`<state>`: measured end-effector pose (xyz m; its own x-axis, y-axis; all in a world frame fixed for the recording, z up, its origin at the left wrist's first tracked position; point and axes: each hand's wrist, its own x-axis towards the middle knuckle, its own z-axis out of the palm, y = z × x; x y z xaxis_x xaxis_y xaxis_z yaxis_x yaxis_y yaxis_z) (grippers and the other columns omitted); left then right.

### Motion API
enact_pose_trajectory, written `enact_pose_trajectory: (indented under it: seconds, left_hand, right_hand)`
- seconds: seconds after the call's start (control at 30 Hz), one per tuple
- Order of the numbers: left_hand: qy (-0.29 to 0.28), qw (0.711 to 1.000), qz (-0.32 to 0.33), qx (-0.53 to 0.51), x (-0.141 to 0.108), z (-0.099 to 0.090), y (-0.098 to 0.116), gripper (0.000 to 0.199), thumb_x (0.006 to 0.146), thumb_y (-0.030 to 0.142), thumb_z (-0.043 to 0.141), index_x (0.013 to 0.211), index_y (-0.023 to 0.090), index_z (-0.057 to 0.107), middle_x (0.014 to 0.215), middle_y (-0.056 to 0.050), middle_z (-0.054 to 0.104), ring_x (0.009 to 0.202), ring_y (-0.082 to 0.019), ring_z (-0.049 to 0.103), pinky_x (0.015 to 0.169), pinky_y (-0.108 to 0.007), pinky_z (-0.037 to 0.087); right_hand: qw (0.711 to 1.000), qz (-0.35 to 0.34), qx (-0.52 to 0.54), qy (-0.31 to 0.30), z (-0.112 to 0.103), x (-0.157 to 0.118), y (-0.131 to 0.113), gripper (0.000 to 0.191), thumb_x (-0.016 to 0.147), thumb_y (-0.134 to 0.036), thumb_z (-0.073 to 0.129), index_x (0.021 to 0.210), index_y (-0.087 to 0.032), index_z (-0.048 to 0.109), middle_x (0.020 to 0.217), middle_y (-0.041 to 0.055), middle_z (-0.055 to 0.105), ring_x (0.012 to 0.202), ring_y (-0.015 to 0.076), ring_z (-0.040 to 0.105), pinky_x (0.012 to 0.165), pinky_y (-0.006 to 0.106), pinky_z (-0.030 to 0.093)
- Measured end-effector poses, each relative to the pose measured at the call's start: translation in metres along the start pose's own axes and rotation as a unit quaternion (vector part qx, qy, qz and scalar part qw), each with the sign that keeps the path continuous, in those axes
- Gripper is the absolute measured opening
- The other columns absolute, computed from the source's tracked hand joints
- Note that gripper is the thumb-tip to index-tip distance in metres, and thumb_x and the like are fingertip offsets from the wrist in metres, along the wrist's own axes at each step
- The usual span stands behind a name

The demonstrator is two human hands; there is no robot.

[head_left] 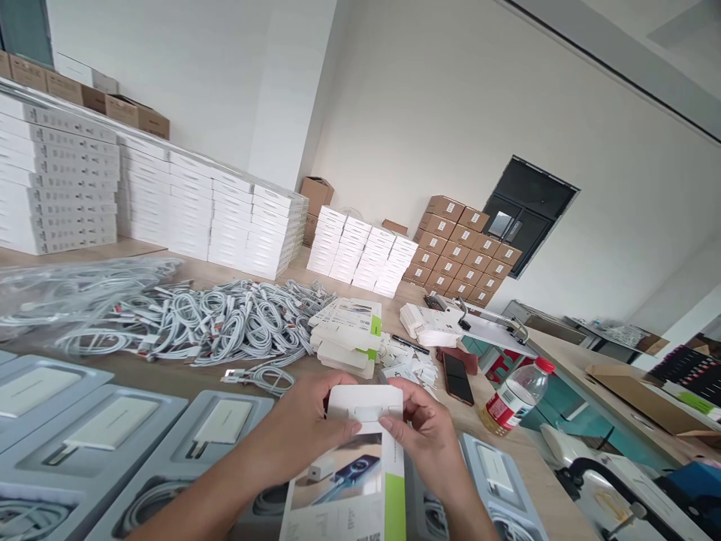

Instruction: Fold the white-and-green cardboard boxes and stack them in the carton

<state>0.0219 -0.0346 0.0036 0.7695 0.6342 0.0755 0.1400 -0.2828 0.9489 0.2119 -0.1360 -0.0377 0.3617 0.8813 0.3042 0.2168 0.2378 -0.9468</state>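
A white and green printed carton (338,496) with a picture of a phone and a charging plug is held upright between my two hands, close to me. My left hand (301,424) grips its upper left edge, the thumb lying on the front near the top flap. On the upper right edge, my right hand (425,428) pinches the carton with thumb and fingers. The top flap stands up. Around my forearms lie grey trays, each with a white charger (224,421) and a coiled cable (155,500). The carton hides part of the trays behind it.
Beyond lie a heap of cables (236,323), flat cartons (346,327) and small white papers (402,361). A phone (458,378) and a bottle (515,398) stand or lie at right. White box stacks (225,218) and brown boxes (451,248) line the back.
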Motion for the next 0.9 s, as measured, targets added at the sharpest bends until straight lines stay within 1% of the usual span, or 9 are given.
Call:
enact_pose_trajectory:
  seconds: [0.1,0.23,0.43,0.6,0.7,0.8,0.9]
  left_hand:
    - [0.037,0.998,0.010,0.043,-0.002,0.001,0.003,0.013,0.075,0.025,0.061,0.086,0.021,0.068,0.068,0.005,0.061,0.060,-0.014,0.053,0.054,-0.022,0.036]
    - [0.045,0.997,0.026,0.060,-0.003,0.002,0.002,0.014,0.078,0.027,0.059,0.087,0.023,0.068,0.068,0.005,0.062,0.058,-0.014,0.051,0.054,-0.023,0.035]
    - [0.061,0.996,0.053,0.031,-0.002,0.005,0.001,0.009,0.079,0.022,0.056,0.078,0.021,0.064,0.070,0.004,0.062,0.063,-0.015,0.053,0.057,-0.023,0.035]
    - [0.073,0.994,0.078,0.017,-0.002,0.007,-0.002,0.010,0.081,0.021,0.055,0.079,0.021,0.064,0.070,0.005,0.059,0.062,-0.014,0.050,0.057,-0.023,0.034]
    - [0.063,0.994,0.083,0.023,-0.001,0.008,-0.005,0.011,0.083,0.022,0.054,0.077,0.021,0.063,0.066,0.005,0.055,0.061,-0.013,0.046,0.056,-0.023,0.032]
    - [0.048,0.995,0.084,0.026,-0.001,0.008,-0.007,0.013,0.084,0.023,0.053,0.075,0.020,0.062,0.064,0.006,0.051,0.059,-0.012,0.044,0.056,-0.023,0.031]
    - [0.045,0.996,0.080,0.019,0.001,0.007,-0.008,0.011,0.084,0.026,0.057,0.077,0.020,0.064,0.065,0.004,0.054,0.061,-0.014,0.047,0.058,-0.024,0.033]
  right_hand:
    - [1.000,-0.003,-0.005,0.010,0.002,-0.001,-0.001,0.042,0.072,-0.036,0.080,0.110,-0.023,0.066,0.089,0.0039,0.075,0.077,0.0175,0.065,0.069,0.029,0.053]
    - [1.000,0.003,0.001,0.023,0.003,0.000,-0.001,0.043,0.070,-0.038,0.081,0.107,-0.021,0.066,0.085,0.0041,0.074,0.074,0.0171,0.063,0.067,0.029,0.052]
    - [0.998,0.034,0.025,0.044,0.007,-0.001,-0.003,0.041,0.067,-0.039,0.083,0.100,-0.020,0.068,0.077,0.0013,0.071,0.064,0.0132,0.056,0.060,0.026,0.047]
    - [0.997,0.022,0.052,0.053,0.013,-0.002,-0.007,0.033,0.069,-0.036,0.082,0.092,-0.021,0.064,0.068,-0.0032,0.063,0.060,0.0102,0.051,0.056,0.022,0.041]
    - [0.994,0.036,0.097,0.025,0.012,-0.002,-0.009,0.033,0.068,-0.035,0.083,0.086,-0.021,0.059,0.066,-0.0055,0.059,0.058,0.0090,0.049,0.053,0.021,0.038]
    - [0.990,0.060,0.127,-0.012,0.008,-0.001,-0.009,0.031,0.071,-0.037,0.081,0.084,-0.020,0.058,0.068,-0.0052,0.059,0.059,0.0085,0.048,0.054,0.020,0.036]
    - [0.992,0.057,0.115,-0.009,0.005,0.000,-0.007,0.027,0.075,-0.038,0.078,0.082,-0.019,0.060,0.067,-0.0047,0.058,0.058,0.0080,0.045,0.054,0.020,0.034]
